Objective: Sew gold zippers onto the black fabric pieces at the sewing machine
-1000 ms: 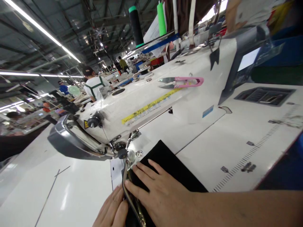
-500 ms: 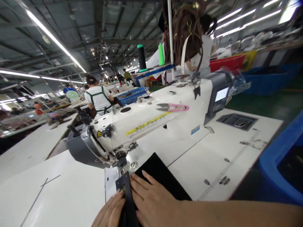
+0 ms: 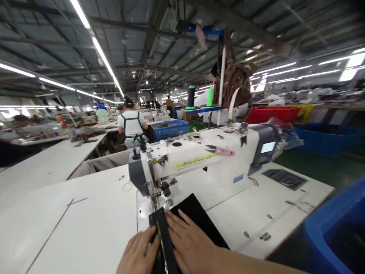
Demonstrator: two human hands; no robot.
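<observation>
A black strip [image 3: 162,228] with a gold-coloured zip down its middle lies on a larger black piece [image 3: 196,213], its top end just before the needle area of a white sewing machine [image 3: 216,167]. My left hand [image 3: 140,249] presses on the strip's left side, fingers lying forward. On the right side of the strip my right hand [image 3: 191,238] lies flat, fingers stretched toward the presser foot [image 3: 155,199]. Pink-handled thread snips [image 3: 221,150] rest on top of the machine arm.
A blue bin [image 3: 327,224] stands at the right edge. Behind the machine are a thread stand with black [image 3: 191,97] and green [image 3: 210,97] cones, a blue crate [image 3: 170,130], a red bin [image 3: 272,114] and a seated person [image 3: 131,123] facing away.
The camera view has tilted up and shifted, so the machine appears smaller. More of the gold-coloured zip shows between my hands. Both hands still lie on the black pieces.
</observation>
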